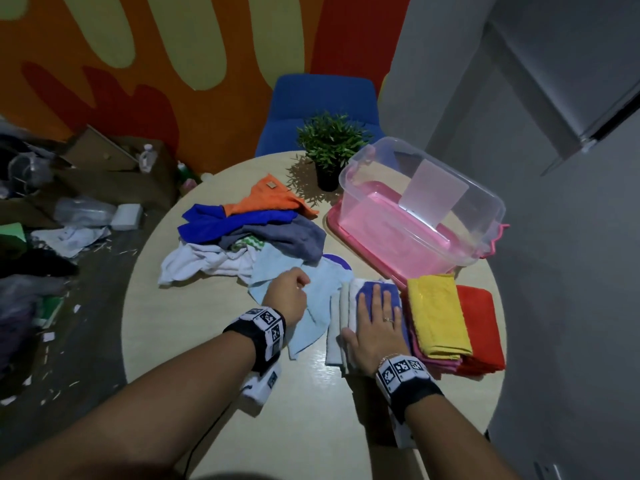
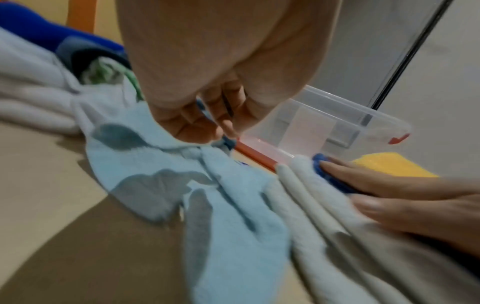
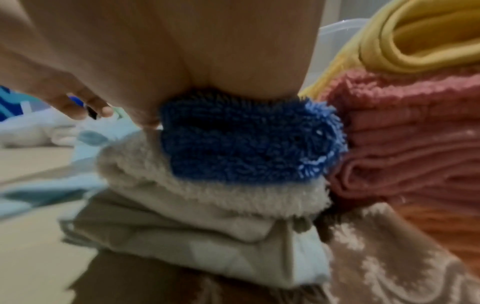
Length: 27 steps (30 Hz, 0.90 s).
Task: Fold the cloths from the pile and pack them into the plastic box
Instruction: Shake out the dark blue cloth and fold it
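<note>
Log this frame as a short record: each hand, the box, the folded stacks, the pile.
left hand: pinches light blue cloth
right hand: pressed flat on fuzzy blue cloth topping white folded stack
clear plastic box: no cloths inside, sits on pink lid
yellow folded cloth: tops stack beside red folded cloth
unfolded pile: on round table

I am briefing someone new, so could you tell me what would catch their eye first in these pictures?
Probably the clear plastic box standing empty on its pink lid at the table's far right, beside the jumbled cloth pile at centre. Nearer, the right hand presses flat on a folded stack, while the left hand pinches a light blue cloth.
</note>
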Tool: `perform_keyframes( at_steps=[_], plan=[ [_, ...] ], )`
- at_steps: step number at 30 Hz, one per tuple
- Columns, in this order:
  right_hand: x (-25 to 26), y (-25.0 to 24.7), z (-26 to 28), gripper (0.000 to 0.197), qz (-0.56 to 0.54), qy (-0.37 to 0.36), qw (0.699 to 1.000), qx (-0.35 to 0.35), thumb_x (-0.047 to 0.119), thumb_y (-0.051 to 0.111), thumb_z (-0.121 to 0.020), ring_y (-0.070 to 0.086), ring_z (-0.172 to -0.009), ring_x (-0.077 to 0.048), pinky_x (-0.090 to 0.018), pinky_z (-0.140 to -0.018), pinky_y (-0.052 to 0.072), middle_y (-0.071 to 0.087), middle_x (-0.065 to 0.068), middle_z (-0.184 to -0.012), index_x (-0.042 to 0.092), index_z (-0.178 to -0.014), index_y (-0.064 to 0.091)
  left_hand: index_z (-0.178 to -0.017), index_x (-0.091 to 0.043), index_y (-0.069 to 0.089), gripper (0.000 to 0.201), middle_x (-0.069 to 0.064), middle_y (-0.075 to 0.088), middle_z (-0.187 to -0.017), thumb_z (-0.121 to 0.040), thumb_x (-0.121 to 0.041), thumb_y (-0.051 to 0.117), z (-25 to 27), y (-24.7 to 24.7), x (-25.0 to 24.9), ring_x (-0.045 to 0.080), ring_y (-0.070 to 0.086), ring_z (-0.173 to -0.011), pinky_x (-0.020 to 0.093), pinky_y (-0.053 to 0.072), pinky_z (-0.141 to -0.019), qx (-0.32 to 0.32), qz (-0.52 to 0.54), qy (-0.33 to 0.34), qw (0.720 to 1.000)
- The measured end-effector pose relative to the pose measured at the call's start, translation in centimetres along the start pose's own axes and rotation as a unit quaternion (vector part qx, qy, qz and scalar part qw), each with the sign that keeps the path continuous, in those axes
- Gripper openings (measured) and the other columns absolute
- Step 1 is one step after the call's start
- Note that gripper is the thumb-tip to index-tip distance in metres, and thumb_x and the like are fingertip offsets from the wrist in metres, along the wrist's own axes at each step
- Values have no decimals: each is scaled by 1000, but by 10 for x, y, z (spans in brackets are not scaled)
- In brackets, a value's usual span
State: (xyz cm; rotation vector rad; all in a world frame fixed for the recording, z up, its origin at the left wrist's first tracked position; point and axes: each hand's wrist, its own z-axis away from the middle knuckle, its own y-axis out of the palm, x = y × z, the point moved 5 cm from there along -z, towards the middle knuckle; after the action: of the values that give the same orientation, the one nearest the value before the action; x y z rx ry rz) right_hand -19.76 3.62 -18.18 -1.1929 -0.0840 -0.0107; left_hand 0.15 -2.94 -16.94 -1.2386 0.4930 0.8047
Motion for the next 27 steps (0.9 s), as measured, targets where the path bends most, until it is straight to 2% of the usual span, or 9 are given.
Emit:
perform_keyframes(
  at_steps=[3,6,8,12,16,18,20,23,27],
  plan=[
    [4,-15,5,73,-24,-9,1000,-5,56,29,-100,-28,-146,-36,-50,-119,-13,-30,-10,-160,26,-158,-3,-119,-30,53,39,2,56,-125,-87,-8,57,-35,-38,-6,30,50,-113,45,47,-90,-92,-176,31,980],
    [10,-39,15,60,-56,-28,996,-61,49,37,-100,-20,-149,-40,-50,-120,-10,-8,-5,-166,30,-155,22,-136,-32,40,56,2,40,-141,-86,-20,63,-66,-59,-15,34,38,-123,51,39,-95,-85,-358,63,928],
    [15,-54,21,51,-84,-37,990,-110,45,41,-99,-9,-151,-37,-46,-123,-3,11,-1,-165,30,-147,39,-133,-33,44,45,7,40,-138,-91,-23,57,-82,-74,-13,37,35,-124,54,35,-96,-82,-404,26,911],
    [22,-75,28,37,-143,-56,972,-180,36,49,-93,25,-143,-26,-47,-121,23,40,-1,-152,24,-125,62,-115,-26,57,18,10,49,-129,-102,-26,45,-94,-98,-4,39,33,-128,62,28,-101,-82,-360,-60,927],
    [31,-87,28,26,-204,-49,958,-197,27,53,-96,37,-131,-19,-40,-113,34,48,5,-142,23,-119,66,-101,-25,51,12,3,54,-114,-105,-24,41,-75,-99,-27,29,33,-117,52,29,-99,-161,-248,40,954],
    [40,-91,25,29,-235,-59,953,-180,25,53,-96,39,-129,-16,-36,-112,34,48,7,-141,23,-123,63,-103,-24,50,10,0,44,-107,-106,-25,40,-57,-101,-42,23,27,-113,49,27,-101,-187,-171,58,966],
    [50,-98,22,30,-254,-80,948,-176,22,54,-96,43,-127,-15,-33,-111,35,49,7,-138,22,-126,61,-109,-23,51,12,4,50,-109,-106,-26,40,-47,-103,-54,26,34,-113,47,27,-100,-200,-142,91,965],
    [61,-104,19,37,-298,-87,938,-157,21,56,-96,51,-122,-17,-37,-106,43,49,4,-139,21,-133,53,-109,-22,50,10,10,62,-103,-105,-22,41,-35,-108,-64,32,53,-99,44,37,-90,-184,-58,150,970],
    [64,-99,19,64,-340,-66,929,-129,29,64,-93,48,-128,-16,-31,-105,42,40,4,-149,22,-148,33,-108,-17,50,7,1,60,-90,-105,-15,44,-3,-114,-81,15,56,-78,24,38,-63,-113,88,209,967]
  ],
)
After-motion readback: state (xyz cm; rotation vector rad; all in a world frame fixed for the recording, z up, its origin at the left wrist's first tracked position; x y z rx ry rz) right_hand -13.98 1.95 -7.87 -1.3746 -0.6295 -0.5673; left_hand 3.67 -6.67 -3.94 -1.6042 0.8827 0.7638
